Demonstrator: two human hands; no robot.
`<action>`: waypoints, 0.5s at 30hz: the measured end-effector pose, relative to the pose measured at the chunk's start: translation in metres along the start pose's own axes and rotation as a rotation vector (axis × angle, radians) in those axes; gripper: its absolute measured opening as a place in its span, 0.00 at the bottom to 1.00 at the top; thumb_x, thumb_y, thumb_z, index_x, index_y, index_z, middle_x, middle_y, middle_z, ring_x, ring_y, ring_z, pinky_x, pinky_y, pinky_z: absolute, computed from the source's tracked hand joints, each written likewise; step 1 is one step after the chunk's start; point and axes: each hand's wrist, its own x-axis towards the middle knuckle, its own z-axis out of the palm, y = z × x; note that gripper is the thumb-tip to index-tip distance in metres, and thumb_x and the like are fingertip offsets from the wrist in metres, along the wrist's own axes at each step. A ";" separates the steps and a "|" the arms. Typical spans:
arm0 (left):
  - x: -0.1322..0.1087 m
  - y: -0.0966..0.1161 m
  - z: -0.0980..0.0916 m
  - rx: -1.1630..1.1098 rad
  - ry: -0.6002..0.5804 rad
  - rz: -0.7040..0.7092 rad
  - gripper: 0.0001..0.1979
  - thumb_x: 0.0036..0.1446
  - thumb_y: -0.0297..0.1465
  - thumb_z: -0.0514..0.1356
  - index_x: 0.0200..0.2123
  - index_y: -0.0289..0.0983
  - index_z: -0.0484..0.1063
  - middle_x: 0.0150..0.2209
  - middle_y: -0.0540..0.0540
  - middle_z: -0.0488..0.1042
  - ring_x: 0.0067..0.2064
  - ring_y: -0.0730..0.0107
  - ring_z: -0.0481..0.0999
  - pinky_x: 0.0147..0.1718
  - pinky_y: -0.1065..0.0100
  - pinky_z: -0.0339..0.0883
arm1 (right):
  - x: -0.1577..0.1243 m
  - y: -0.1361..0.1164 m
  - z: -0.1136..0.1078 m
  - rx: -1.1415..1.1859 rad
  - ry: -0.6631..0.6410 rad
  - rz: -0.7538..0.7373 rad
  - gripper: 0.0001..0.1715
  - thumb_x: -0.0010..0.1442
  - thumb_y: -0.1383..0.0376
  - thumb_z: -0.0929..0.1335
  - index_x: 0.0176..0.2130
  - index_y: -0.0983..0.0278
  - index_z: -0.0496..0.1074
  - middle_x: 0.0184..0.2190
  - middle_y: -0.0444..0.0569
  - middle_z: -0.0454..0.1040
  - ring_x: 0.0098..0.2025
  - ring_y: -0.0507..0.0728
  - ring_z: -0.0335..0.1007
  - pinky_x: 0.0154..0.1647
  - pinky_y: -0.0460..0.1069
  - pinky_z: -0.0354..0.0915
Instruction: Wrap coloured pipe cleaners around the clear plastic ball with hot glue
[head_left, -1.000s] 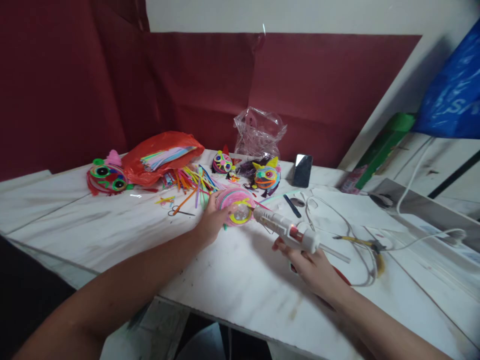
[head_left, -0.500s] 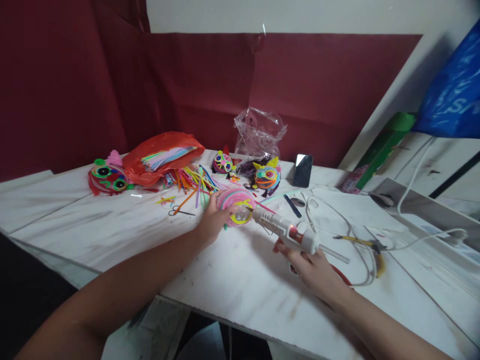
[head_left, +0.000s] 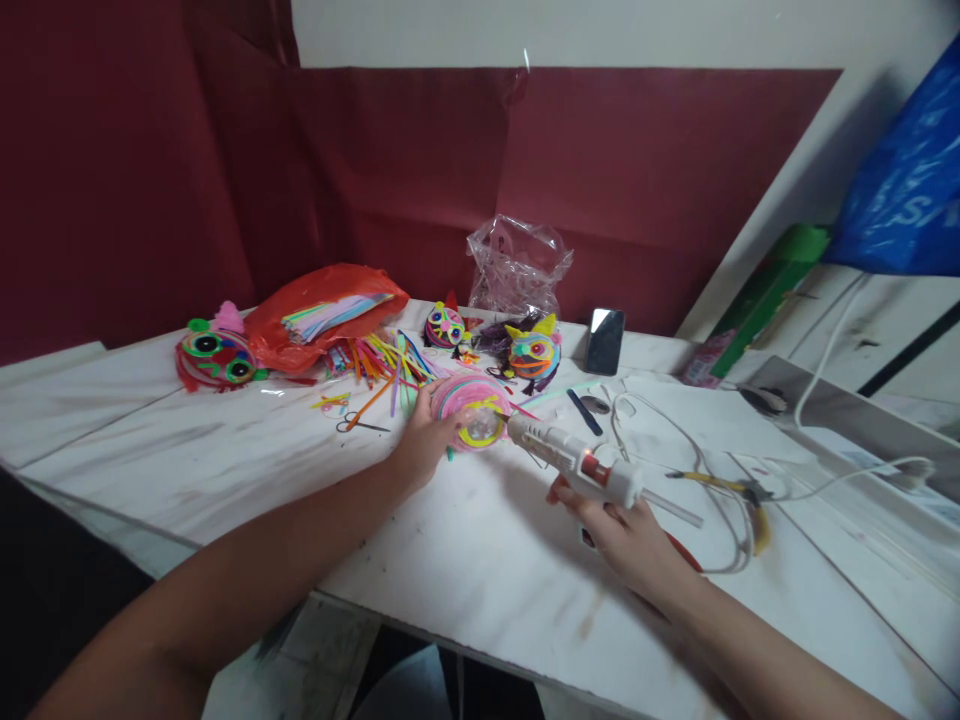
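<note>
My left hand (head_left: 426, 432) grips the side of a round pink craft piece (head_left: 459, 392), wound in pipe cleaners, with a yellow ring (head_left: 496, 430) around a clear opening. My right hand (head_left: 619, 530) is wrapped round the handle of a white hot glue gun (head_left: 559, 448). Its nozzle is at the ring's right edge; whether it touches I cannot tell. A clear glue stick (head_left: 675, 510) juts from the gun's rear. Scissors (head_left: 364, 426) lie left of my left hand, and loose pipe cleaners (head_left: 382, 355) lie behind it.
Finished-looking animal heads (head_left: 217, 355) stand along the back, beside a red plastic bag (head_left: 300, 300) of pipe cleaners. A phone (head_left: 604, 342) leans at the back. Pliers with yellow handles (head_left: 712, 482) and a looping white cable (head_left: 697, 440) lie to the right.
Almost nothing differs. The glue gun has shifted very slightly to the right along the yellow ring, while the pink piece stays in my left hand.
</note>
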 end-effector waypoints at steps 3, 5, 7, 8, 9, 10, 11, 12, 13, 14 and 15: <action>0.000 -0.001 0.000 0.011 -0.011 -0.010 0.31 0.40 0.30 0.70 0.49 0.39 0.65 0.46 0.45 0.74 0.45 0.64 0.76 0.47 0.61 0.69 | -0.001 -0.001 0.001 0.012 -0.002 0.001 0.20 0.55 0.51 0.64 0.32 0.63 0.76 0.22 0.45 0.70 0.26 0.56 0.66 0.29 0.49 0.64; -0.001 -0.001 0.000 0.024 -0.020 -0.028 0.32 0.40 0.30 0.70 0.50 0.39 0.64 0.47 0.45 0.74 0.45 0.64 0.76 0.47 0.62 0.69 | -0.002 -0.003 0.001 0.006 -0.011 -0.002 0.20 0.55 0.51 0.64 0.33 0.62 0.76 0.22 0.46 0.71 0.27 0.56 0.66 0.28 0.49 0.65; -0.001 -0.002 0.000 0.031 -0.024 -0.037 0.32 0.40 0.31 0.70 0.50 0.38 0.64 0.46 0.44 0.73 0.45 0.65 0.76 0.47 0.62 0.69 | -0.002 -0.005 0.001 0.000 -0.012 -0.007 0.20 0.56 0.51 0.64 0.34 0.63 0.76 0.23 0.46 0.71 0.27 0.56 0.66 0.28 0.49 0.65; -0.001 -0.003 0.000 0.029 -0.020 -0.037 0.32 0.40 0.31 0.70 0.50 0.39 0.64 0.46 0.45 0.73 0.45 0.65 0.76 0.47 0.62 0.68 | -0.002 -0.005 0.001 -0.002 -0.009 -0.007 0.21 0.56 0.51 0.64 0.34 0.63 0.76 0.23 0.46 0.71 0.27 0.56 0.66 0.28 0.49 0.65; -0.001 -0.003 0.000 0.028 -0.013 -0.035 0.31 0.40 0.31 0.70 0.49 0.39 0.64 0.46 0.45 0.73 0.45 0.65 0.75 0.48 0.62 0.68 | -0.003 -0.005 0.001 -0.001 -0.005 -0.004 0.21 0.56 0.51 0.63 0.34 0.63 0.76 0.23 0.46 0.71 0.26 0.56 0.66 0.28 0.49 0.65; -0.001 -0.002 0.001 0.028 -0.006 -0.030 0.31 0.40 0.31 0.69 0.49 0.39 0.64 0.46 0.45 0.73 0.45 0.66 0.75 0.48 0.62 0.68 | -0.003 -0.006 0.001 0.003 -0.005 0.000 0.21 0.56 0.51 0.63 0.34 0.63 0.76 0.23 0.46 0.71 0.26 0.56 0.66 0.27 0.49 0.65; -0.001 -0.002 0.001 0.033 -0.001 -0.024 0.31 0.40 0.31 0.69 0.49 0.39 0.64 0.46 0.45 0.73 0.45 0.66 0.75 0.48 0.62 0.68 | -0.003 -0.006 0.001 0.008 -0.005 0.005 0.21 0.56 0.51 0.63 0.35 0.64 0.76 0.24 0.46 0.72 0.27 0.56 0.66 0.28 0.49 0.65; -0.001 -0.001 0.001 0.042 0.000 -0.021 0.31 0.40 0.31 0.69 0.49 0.39 0.64 0.46 0.45 0.73 0.45 0.65 0.75 0.48 0.62 0.68 | -0.003 -0.007 0.001 0.012 -0.006 0.009 0.21 0.56 0.52 0.63 0.35 0.64 0.76 0.24 0.46 0.72 0.27 0.55 0.66 0.28 0.49 0.65; -0.002 -0.001 0.002 0.054 -0.003 -0.019 0.31 0.40 0.30 0.69 0.49 0.39 0.64 0.46 0.45 0.73 0.45 0.65 0.75 0.48 0.61 0.68 | -0.003 -0.008 0.001 0.011 -0.010 0.012 0.21 0.55 0.52 0.63 0.35 0.64 0.77 0.25 0.46 0.73 0.27 0.56 0.67 0.28 0.49 0.65; -0.002 0.000 0.002 0.067 -0.008 -0.019 0.32 0.40 0.30 0.69 0.50 0.38 0.64 0.45 0.45 0.73 0.45 0.64 0.75 0.48 0.61 0.68 | -0.003 -0.009 0.001 0.007 -0.017 0.011 0.21 0.55 0.51 0.63 0.35 0.63 0.77 0.25 0.47 0.73 0.27 0.56 0.67 0.28 0.49 0.66; -0.003 0.000 0.003 0.077 -0.012 -0.021 0.32 0.40 0.30 0.70 0.50 0.38 0.64 0.45 0.45 0.74 0.45 0.63 0.75 0.48 0.60 0.68 | -0.003 -0.010 0.001 -0.001 -0.023 0.009 0.22 0.55 0.51 0.63 0.35 0.63 0.77 0.26 0.47 0.74 0.27 0.56 0.67 0.29 0.49 0.66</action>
